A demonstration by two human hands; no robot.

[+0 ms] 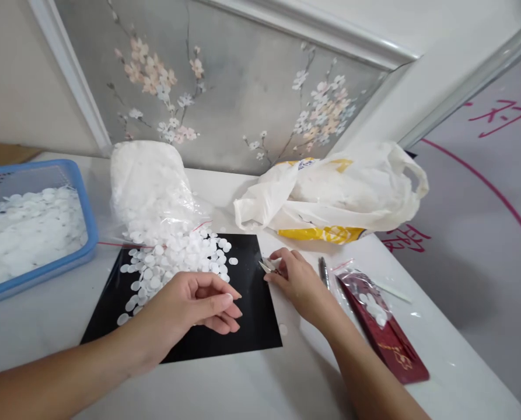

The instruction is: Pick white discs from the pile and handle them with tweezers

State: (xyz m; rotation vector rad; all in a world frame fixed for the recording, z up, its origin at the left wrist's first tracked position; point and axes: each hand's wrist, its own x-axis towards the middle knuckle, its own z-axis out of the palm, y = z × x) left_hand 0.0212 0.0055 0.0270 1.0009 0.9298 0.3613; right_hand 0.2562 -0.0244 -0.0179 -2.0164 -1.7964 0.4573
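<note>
My left hand (pixel 210 303) hovers over the black sheet (pixel 258 315), its fingers curled and the thumb lying against them. Whatever they hold, if anything, cannot be made out. At the sheet's right edge, my right hand (pixel 293 277) is closed around a small pair of scissors (pixel 266 265), the pointed blades facing left and slightly apart. Many small white discs (pixel 155 283) are heaped on the left part of the sheet, spilling from a clear zip bag (pixel 150 181). A single disc (pixel 233 261) lies a little apart from the heap, between it and the scissors.
A blue basket (pixel 91 227) full of white discs stands at the left. Behind my right hand lies a white and yellow plastic bag (pixel 330 198). To the right are a black pen (pixel 324 271), a small clear bag (pixel 376 306) and a dark red packet (pixel 400 356) near the table edge.
</note>
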